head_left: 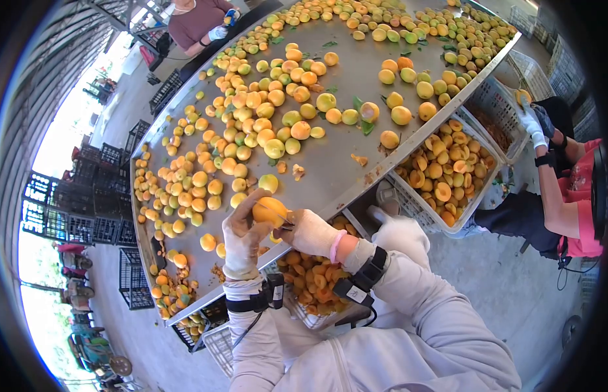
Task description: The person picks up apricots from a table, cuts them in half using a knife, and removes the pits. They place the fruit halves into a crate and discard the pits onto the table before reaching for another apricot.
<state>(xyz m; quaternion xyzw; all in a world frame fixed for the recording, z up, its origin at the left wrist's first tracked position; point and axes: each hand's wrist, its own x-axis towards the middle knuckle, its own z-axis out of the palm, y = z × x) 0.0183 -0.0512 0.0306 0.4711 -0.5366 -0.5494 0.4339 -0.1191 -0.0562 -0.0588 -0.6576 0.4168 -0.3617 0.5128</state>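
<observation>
While the left hand [238, 240] grips an apricot [269, 212], the right hand [312, 233] pinches a small metal tool [288, 221] at the fruit's near right side.

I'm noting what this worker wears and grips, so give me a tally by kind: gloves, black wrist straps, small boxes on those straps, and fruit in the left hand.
Gloves: 2 (left hand, right hand)
Straps: 2 (left strap, right strap)
Boxes: 2 (left box, right box)
Fruit: 1
Total: 7
</observation>
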